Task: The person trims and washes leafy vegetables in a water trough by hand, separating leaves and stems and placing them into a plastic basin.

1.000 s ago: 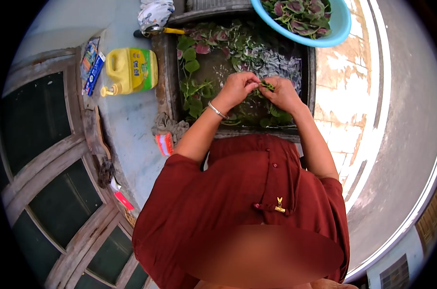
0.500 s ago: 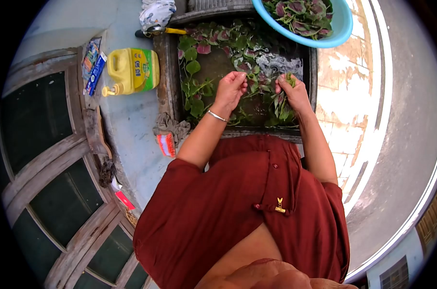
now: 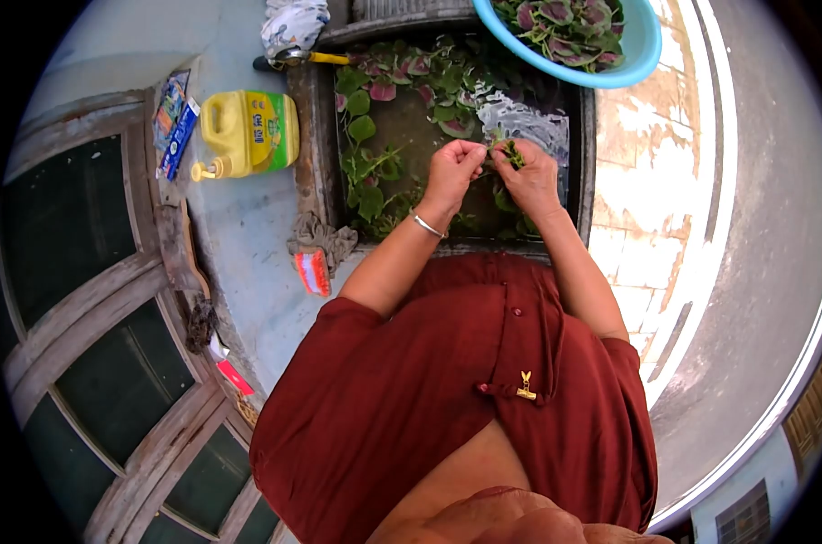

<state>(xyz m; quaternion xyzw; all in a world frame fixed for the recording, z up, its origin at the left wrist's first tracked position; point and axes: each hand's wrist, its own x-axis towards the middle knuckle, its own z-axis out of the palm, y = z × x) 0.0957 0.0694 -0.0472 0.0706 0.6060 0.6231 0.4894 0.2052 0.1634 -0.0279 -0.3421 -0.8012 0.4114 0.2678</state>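
Note:
Over a dark sink of water (image 3: pixel 585 181), my two hands are close together. My right hand (image 3: pixel 530 179) is closed on a small bunch of amaranth greens (image 3: pixel 514 154), whose leaves hang below the palm. My left hand (image 3: pixel 454 174), wearing a silver bangle, is pinched with its fingertips beside the stem ends; what lies between them is too small to make out. Loose green and purple amaranth leaves (image 3: pixel 360 102) float around the sink's left and far sides. White glare or foam covers part of the water beyond my right hand.
A light blue basin (image 3: pixel 645 56) of amaranth leaves stands at the far right corner. On the left ledge are a yellow jug with a pump (image 3: pixel 248 134), a grey rag (image 3: pixel 325 239) and a red-and-white brush (image 3: pixel 312 273). A yellow-handled tool (image 3: pixel 325 58) lies at the far left corner.
My right hand has moved left with the greens and turned inward. My left hand has shifted slightly right, so the fingertips now almost meet.

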